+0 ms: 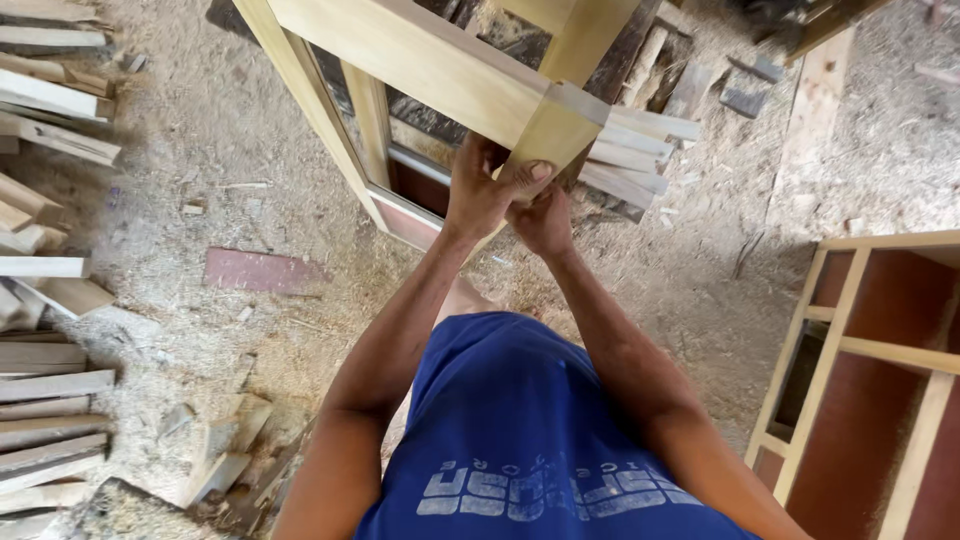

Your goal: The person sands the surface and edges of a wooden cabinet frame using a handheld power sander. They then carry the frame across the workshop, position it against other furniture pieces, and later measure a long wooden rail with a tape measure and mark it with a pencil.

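Wooden frame gripped at its corner joint, 12 o'clock

Offcut stacks [45, 400] noted at 9 o'clock. Left hand [482, 190] closed around the wooden frame [430, 55] joint; right hand [545, 222] clasped beneath it, touching. Panelled frame [870, 370] seen at 3 o'clock.

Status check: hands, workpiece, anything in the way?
Left hand and right hand both grip the wooden frame at its corner. Scrap wood on floor, well aside.

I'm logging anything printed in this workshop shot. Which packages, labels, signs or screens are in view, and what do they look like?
Shirt print: pale grey blocky band across the blue shirt, bottom centre, below both arms.
No packages, signs, stuck-on labels or screens show anywhere else.
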